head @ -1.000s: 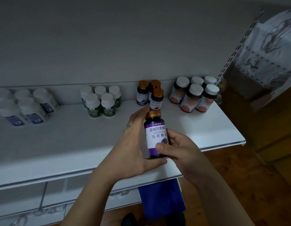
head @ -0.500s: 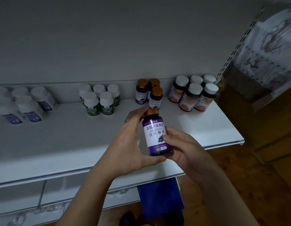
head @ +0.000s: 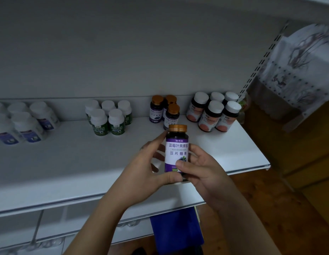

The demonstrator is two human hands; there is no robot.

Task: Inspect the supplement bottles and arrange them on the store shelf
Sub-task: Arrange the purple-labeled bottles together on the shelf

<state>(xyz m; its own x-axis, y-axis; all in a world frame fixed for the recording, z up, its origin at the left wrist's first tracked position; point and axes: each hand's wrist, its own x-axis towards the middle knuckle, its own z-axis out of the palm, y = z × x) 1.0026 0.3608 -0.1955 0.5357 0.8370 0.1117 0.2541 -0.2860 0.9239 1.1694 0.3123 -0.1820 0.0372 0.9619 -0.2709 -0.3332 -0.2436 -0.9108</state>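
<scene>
Both hands, left hand (head: 141,168) and right hand (head: 200,168), grip the purple-label bottle (head: 176,153) upright between them above the shelf (head: 68,162); risk: setting it down clips the gold-capped bottles (head: 172,115) just beyond, toppling them.

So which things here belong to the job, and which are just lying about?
Job: purple-label bottle, gripped by left hand and right hand; shelf; gold-capped bottles; green-label bottles; blue-label bottles; pink-label bottles.
Lying about: blue object below; patterned sheet.
</scene>
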